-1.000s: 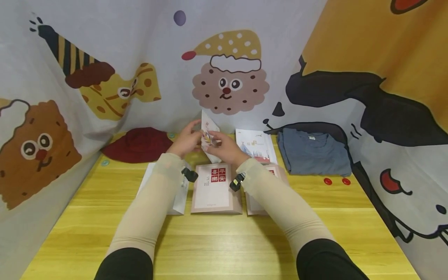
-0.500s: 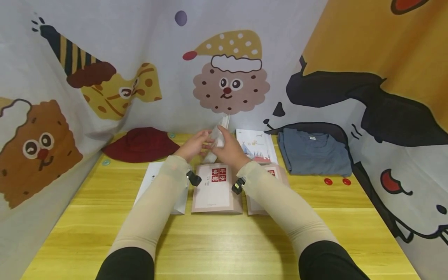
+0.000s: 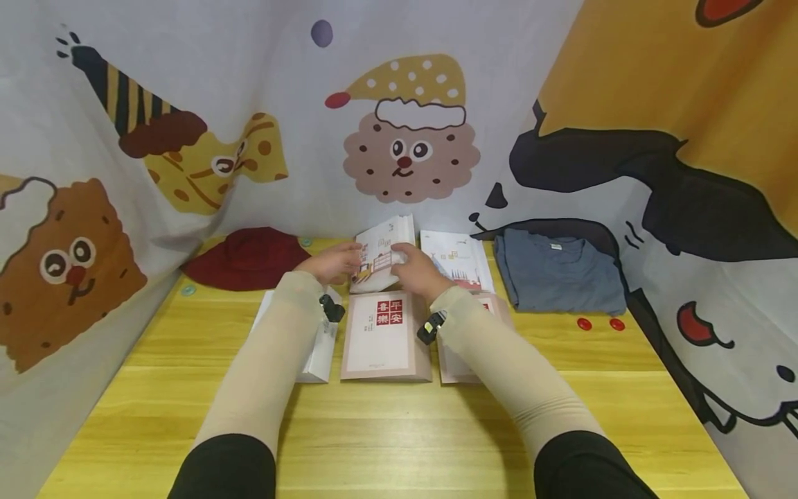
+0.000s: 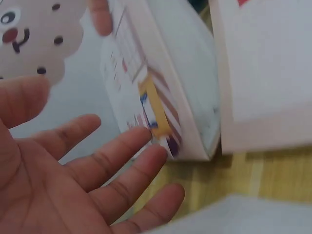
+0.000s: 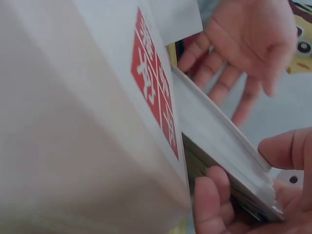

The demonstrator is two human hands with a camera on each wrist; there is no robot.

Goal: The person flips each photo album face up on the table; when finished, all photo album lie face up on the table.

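A white notebook (image 3: pixel 379 242) with a printed picture of buildings tilts up at the back middle of the table. My right hand (image 3: pixel 420 272) grips its right side; in the right wrist view the thumb lies on one face of the notebook (image 5: pixel 219 139) and curled fingers are under the other. My left hand (image 3: pixel 337 263) is at its left side, and the left wrist view has those fingers spread and nearly straight beside the printed cover. Just in front lies a pink-bordered notebook (image 3: pixel 377 346) with red square characters.
Another pink-bordered notebook (image 3: pixel 458 364) lies under the right forearm, a white one (image 3: pixel 318 357) under the left. A white illustrated notebook (image 3: pixel 458 253) and folded grey-blue shirt (image 3: pixel 557 274) are at back right. A dark red hat (image 3: pixel 249 260) sits at back left, near a curtain (image 3: pixel 262 41).
The held notebook has turned from edge-on to showing its printed cover and has come down. My left hand's fingers have come off its face to its left side.
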